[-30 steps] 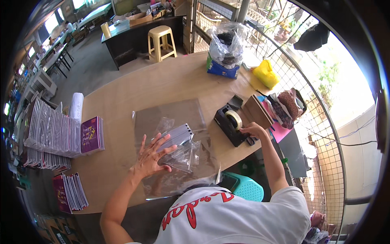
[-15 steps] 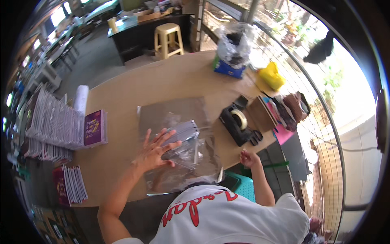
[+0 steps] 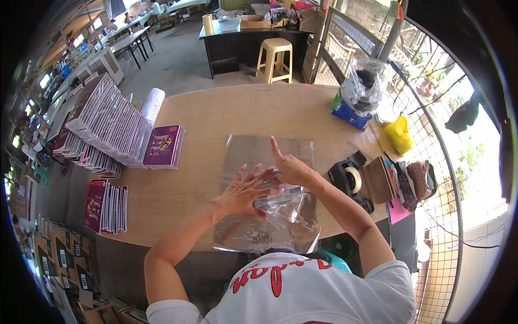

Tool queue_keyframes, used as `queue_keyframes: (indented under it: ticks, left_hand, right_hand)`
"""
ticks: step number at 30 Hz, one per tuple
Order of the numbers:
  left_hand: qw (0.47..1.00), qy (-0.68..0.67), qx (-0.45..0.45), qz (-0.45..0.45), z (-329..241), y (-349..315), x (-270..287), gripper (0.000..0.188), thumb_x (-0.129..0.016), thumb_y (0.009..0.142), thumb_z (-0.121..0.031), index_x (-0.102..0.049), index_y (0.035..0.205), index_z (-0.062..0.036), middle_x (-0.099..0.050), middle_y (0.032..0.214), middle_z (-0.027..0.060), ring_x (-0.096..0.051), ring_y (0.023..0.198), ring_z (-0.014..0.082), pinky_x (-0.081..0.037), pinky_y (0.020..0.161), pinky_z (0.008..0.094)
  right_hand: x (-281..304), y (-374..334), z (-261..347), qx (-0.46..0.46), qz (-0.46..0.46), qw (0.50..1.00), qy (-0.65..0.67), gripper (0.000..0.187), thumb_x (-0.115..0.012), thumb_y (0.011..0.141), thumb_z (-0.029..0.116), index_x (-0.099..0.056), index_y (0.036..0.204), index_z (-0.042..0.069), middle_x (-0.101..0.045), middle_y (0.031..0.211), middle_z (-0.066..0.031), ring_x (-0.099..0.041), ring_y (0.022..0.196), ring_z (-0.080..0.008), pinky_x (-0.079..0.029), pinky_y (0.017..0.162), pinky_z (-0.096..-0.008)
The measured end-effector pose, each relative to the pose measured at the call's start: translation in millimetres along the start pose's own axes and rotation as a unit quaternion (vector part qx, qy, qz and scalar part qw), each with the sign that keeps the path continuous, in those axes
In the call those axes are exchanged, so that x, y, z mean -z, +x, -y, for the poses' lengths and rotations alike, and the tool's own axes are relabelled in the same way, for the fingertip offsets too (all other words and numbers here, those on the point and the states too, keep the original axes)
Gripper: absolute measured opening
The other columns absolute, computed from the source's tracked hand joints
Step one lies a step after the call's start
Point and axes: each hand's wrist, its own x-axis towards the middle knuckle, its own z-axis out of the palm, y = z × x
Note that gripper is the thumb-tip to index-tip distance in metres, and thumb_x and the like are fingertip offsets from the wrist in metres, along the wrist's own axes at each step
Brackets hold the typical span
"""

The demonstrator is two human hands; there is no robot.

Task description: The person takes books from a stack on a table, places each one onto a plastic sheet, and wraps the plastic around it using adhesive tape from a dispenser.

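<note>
A wrapped bundle (image 3: 284, 190), pale under clear plastic film, lies on the near middle of the table, mostly hidden by my hands. Spread fingers of my left hand (image 3: 245, 189) rest flat on its top. My right hand (image 3: 294, 170) is over its far right side, index finger stretched out away from me; the thumb and other fingers are partly hidden, and I see nothing clearly held. Beneath the bundle are clear plastic sheets (image 3: 259, 148), glossy and creased. A black tape dispenser (image 3: 341, 177) with a pale tape roll (image 3: 353, 181) stands right of my right forearm.
Left on the table (image 3: 216, 110) are tall stacks of spiral notebooks (image 3: 110, 124), a purple-covered pile (image 3: 163, 151), a smaller row (image 3: 116, 208) and a white roll (image 3: 153, 103). Far right are a plastic bag in a blue box (image 3: 353, 110), a yellow bag (image 3: 399, 136) and a brown box (image 3: 379, 178).
My right hand has come from beside the tape dispenser to the bundle. My left hand stays spread on it. The view has shifted, so the table sits further right in the picture.
</note>
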Motion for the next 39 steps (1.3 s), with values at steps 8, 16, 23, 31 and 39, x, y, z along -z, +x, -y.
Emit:
queue_keyframes:
  ticks: [8,16,23,31,39]
  left_hand:
    - [0.959,0.044,0.041,-0.275,-34,9,-45,0.035,-0.077,0.081,-0.037,-0.070,0.115,-0.0352,-0.033,0.158,0.0120,-0.021,0.148,0.0419,-0.006,0.109,0.0758]
    - [0.777,-0.417,0.044,-0.469,-46,28,62,0.049,-0.067,0.090,-0.049,-0.065,0.122,-0.0115,-0.040,0.151,0.0170,-0.027,0.146,0.0365,-0.022,0.116,0.0527]
    - [0.885,-0.148,0.217,-0.385,-66,-8,-20,0.089,-0.074,0.074,-0.065,-0.045,0.140,-0.0109,-0.028,0.155,0.0180,-0.033,0.142,0.0367,-0.026,0.115,0.0513]
    - [0.851,-0.264,0.269,-0.366,-34,22,-36,0.023,-0.087,0.070,-0.023,-0.072,0.079,-0.0079,-0.045,0.144,0.0193,-0.046,0.132,0.0349,-0.043,0.101,0.0467]
    - [0.768,-0.406,0.344,-0.356,-21,37,-26,0.037,-0.086,0.067,-0.006,-0.069,0.100,-0.0006,-0.054,0.134,0.0161,-0.065,0.105,0.0266,-0.053,0.082,0.0387]
  right_hand:
    - [33,-37,12,-0.149,-0.020,0.978,-0.143,0.123,-0.086,0.069,0.033,-0.004,0.159,0.013,-0.071,0.088,-0.0186,-0.068,0.088,-0.0409,-0.054,0.075,-0.0456]
    - [-16,-76,-29,0.214,-0.257,0.938,0.098,0.051,-0.080,0.081,0.028,-0.061,0.125,0.009,-0.055,0.127,-0.0149,-0.058,0.115,-0.0255,-0.046,0.100,-0.0410]
    - [23,-102,-25,0.169,-0.290,0.897,0.289,0.043,-0.086,0.071,0.019,-0.066,0.108,0.008,-0.044,0.140,-0.0193,-0.039,0.136,-0.0327,-0.036,0.109,-0.0490]
    - [-30,-65,-45,0.030,-0.268,0.905,0.329,0.019,-0.082,0.071,0.003,-0.066,0.079,-0.001,-0.053,0.132,-0.0168,-0.058,0.115,-0.0270,-0.051,0.096,-0.0408]
    - [-33,-47,-67,0.016,-0.277,0.937,0.213,0.027,-0.084,0.068,0.004,-0.070,0.090,0.001,-0.055,0.122,-0.0118,-0.059,0.101,-0.0203,-0.055,0.079,-0.0361]
